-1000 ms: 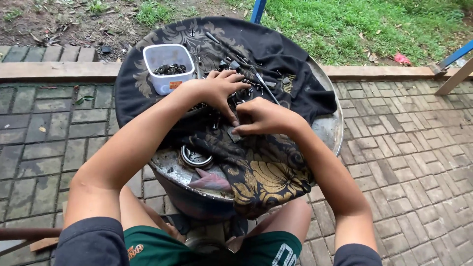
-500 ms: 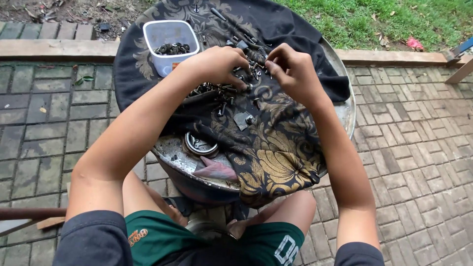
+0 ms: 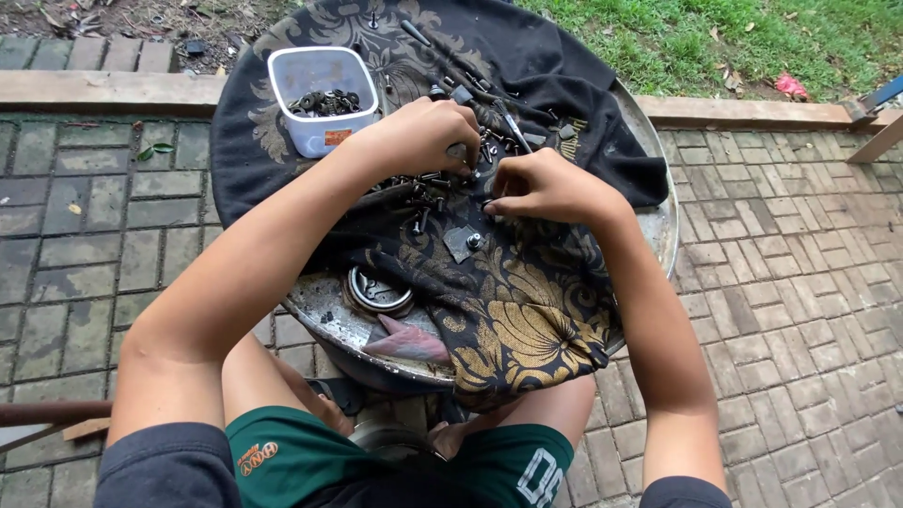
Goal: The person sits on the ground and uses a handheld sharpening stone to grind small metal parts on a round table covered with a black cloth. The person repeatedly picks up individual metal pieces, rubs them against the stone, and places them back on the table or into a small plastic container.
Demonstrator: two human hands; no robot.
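Far left on black gold-patterned cloth (image 3: 527,310): clear plastic tub (image 3: 320,94) of dark washers. Right of it, left hand (image 3: 423,132), fingers curled down into scattered small metal bolts (image 3: 423,193); grip hidden. Further right, right hand (image 3: 546,183), fingertips pinched narrow on bolts.

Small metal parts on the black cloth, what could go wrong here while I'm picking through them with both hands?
The loose bolts and screws lie scattered on a wrinkled black and gold cloth; a tug by the left hand or right hand could roll some off the round metal tray onto the brick paving. The plastic tub of parts sits close to the left forearm, so it might get knocked over.
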